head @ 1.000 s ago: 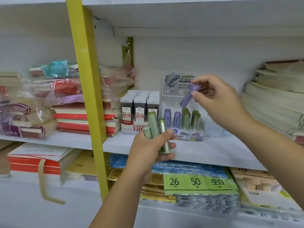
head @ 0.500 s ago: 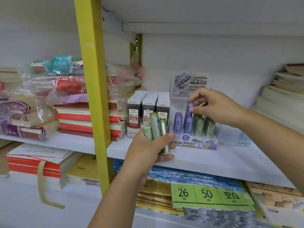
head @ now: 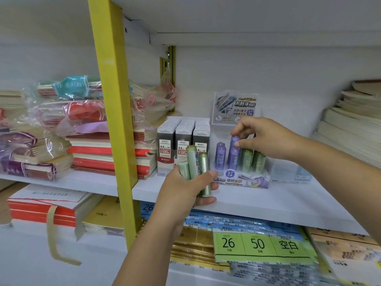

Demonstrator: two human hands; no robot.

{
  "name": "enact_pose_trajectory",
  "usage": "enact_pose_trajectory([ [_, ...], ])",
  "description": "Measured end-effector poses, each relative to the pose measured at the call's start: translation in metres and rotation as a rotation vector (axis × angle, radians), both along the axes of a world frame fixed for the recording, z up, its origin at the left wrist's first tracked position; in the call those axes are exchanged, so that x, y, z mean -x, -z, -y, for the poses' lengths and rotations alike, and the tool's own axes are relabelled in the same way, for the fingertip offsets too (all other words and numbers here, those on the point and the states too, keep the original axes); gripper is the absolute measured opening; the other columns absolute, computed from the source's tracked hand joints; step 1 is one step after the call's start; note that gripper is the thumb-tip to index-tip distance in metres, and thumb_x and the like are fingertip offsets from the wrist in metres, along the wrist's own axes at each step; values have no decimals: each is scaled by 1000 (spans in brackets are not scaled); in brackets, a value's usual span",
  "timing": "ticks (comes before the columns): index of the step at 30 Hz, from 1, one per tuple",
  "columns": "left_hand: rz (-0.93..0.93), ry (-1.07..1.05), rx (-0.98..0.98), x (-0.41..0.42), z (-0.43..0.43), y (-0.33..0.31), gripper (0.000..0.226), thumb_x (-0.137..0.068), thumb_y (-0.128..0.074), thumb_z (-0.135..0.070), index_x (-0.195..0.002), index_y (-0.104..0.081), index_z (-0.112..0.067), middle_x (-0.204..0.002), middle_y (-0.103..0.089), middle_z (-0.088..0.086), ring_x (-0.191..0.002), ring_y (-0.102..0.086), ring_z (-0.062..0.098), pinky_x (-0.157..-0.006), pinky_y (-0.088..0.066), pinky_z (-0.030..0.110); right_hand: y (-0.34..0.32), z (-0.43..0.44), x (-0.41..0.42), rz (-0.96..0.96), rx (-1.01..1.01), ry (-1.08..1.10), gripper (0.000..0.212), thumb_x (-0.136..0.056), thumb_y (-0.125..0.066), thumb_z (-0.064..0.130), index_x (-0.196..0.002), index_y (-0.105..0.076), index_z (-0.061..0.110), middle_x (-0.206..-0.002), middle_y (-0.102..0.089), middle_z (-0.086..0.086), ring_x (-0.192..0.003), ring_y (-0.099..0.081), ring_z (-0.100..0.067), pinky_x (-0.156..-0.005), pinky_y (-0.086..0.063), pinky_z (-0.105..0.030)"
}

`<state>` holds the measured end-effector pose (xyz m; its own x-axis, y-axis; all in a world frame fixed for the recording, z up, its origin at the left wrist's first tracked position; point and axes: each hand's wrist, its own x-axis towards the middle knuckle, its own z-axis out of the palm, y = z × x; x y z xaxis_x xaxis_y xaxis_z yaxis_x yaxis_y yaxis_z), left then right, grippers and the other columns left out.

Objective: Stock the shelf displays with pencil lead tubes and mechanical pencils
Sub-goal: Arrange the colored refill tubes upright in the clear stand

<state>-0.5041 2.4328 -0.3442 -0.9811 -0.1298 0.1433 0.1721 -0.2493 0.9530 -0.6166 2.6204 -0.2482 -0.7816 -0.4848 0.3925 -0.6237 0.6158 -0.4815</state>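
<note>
Gripping three green tubes (head: 193, 162), left hand (head: 185, 188); right hand (head: 266, 139) pinches one purple tube (head: 234, 141)

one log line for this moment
left hand: holds green tubes | right hand: pinches purple tube at display box

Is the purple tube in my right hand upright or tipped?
Upright: the purple tube stands cap-up in the display, right hand pinching its top.

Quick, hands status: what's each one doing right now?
Left hand: grips three green lead tubes.
Right hand: pinches a purple lead tube at the display.
</note>
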Motion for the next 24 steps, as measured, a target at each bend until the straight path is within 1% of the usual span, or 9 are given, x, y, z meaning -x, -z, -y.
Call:
enact_pose_trajectory([
  [4,2,24,-10,0,2,0,35,-80,-82,-21,-112,-67,-15,-95,-78,3,-88,-76,19,-61,-59,27,-6,-2,-3,-17,-134,18,13,-90,-66,22,-89,-68,35,-92,-64,20,-83,-57,9,-64,-37,2],
  [7,-5,48,-23,0,3,0,38,-79,-83,-22,-113,-68,-14,-96,-78,5,-90,-76,19,-62,-59,26,-7,0,-7,-12,-245,8,17,-94,-59,24,-93,-68,38,-88,-57,25,-89,-52,6,-66,-35,2],
  [9,-19,59,-22,0,4,0,49,-70,-85,-30,-113,-69,-13,-99,-78,5,-90,-75,19,-64,-59,26,-6,1,-11,-54,-254,34,17,-96,-56,24,-99,-69,34,-88,-53,24,-91,-47,4,-67,-32,-3],
  [10,-29,65,-21,-1,4,0,57,-63,-86,-35,-113,-70,-13,-100,-78,6,-91,-75,18,-65,-59,26,-5,2,-15,-119,-226,54,17,-96,-55,25,-100,-70,33,-87,-51,24,-92,-44,5,-70,-32,-8],
  [12,-46,82,-12,-2,4,0,66,-54,-87,-42,-112,-70,-15,-103,-78,6,-93,-75,18,-66,-59,26,-1,6,-29,-217,-55,57,17,-96,-55,25,-99,-69,35,-83,-53,23,-85,-46,12,-68,-32,-5],
  [14,-57,98,-2,-3,4,-1,66,-54,-87,-43,-111,-71,-16,-104,-77,5,-94,-75,18,-66,-59,25,7,12,-46,-168,112,-7,15,-94,-57,29,-98,-68,39,-83,-62,21,-77,-53,15,-65,-38,-2],
  [16,-64,114,12,-3,3,-2,55,-61,-86,-39,-110,-72,-18,-105,-77,5,-95,-75,18,-66,-59,25,18,20,-60,-33,183,-82,17,-92,-59,33,-103,-67,42,-90,-69,21,-82,-60,9,-70,-45,-6],
  [19,-68,134,32,-3,-1,-3,24,-82,-80,-21,-105,-75,-20,-104,-77,8,-95,-75,20,-65,-58,25,32,27,-68,93,236,-135,19,-88,-65,30,-106,-70,38,-89,-72,14,-84,-66,-3,-78,-51,-18],
  [24,-66,161,-5,0,-3,-3,28,-89,-72,-12,-117,-68,-12,-107,-76,9,-99,-74,22,-68,-60,26,27,21,-64,161,373,-121,15,-85,-70,20,-94,-72,31,-89,-73,11,-85,-67,-7,-77,-54,-18],
])
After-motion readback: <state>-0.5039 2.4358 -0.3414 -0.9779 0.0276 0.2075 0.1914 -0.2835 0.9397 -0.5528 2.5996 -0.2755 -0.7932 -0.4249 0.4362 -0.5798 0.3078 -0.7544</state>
